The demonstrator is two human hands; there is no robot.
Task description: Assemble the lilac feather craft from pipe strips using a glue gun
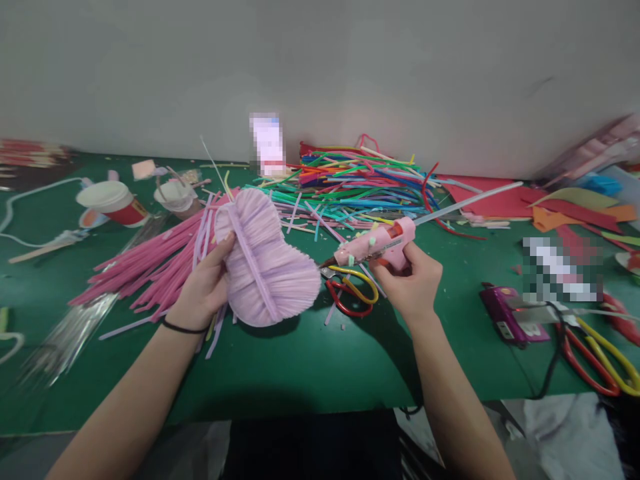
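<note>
Green counter (300,373), with a heap of coloured stems (350,180) at the back. Above its middle, the left hand (203,290) grasps a lilac stem-wound shape (265,260) by its left edge. The right hand (413,283) is clenched round a pink glue gun (375,243), nozzle just beside the shape's right edge, above the scissors (353,293).

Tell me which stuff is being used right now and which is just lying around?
In use:
left hand, holding the lilac fuzzy shape
right hand, holding the pink glue gun

Just lying about:
red and yellow scissors
coloured sticks
pink sticks
paper cup
purple gadget
felt sheets
</note>
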